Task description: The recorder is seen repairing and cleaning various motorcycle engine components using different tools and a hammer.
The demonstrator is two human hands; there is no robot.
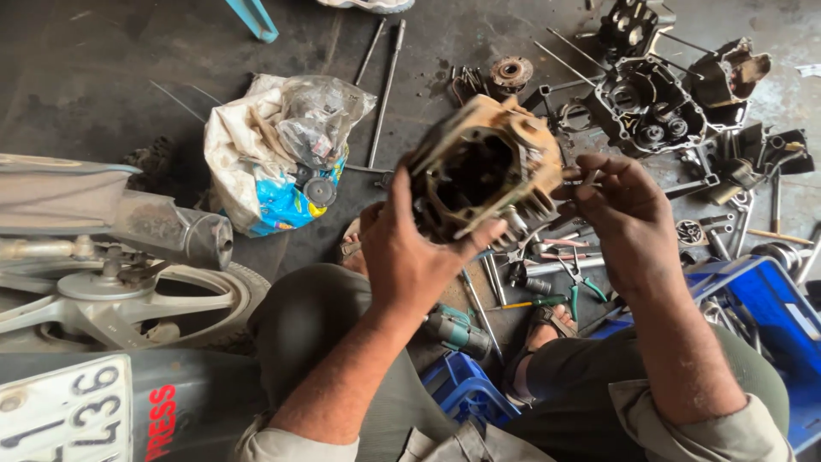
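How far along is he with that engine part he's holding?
Teardown looks done: a stripped dark engine crankcase and loose metal rods lie on the floor. In hand: the left hand holds up a grimy tan finned engine cylinder while the right hand pinches something small at its side. Putting it back together looks still ahead.

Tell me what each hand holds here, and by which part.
The left hand grips the dirty engine cylinder block by its lower edge, thumb across the front. The right hand pinches a small metal part in its fingers.
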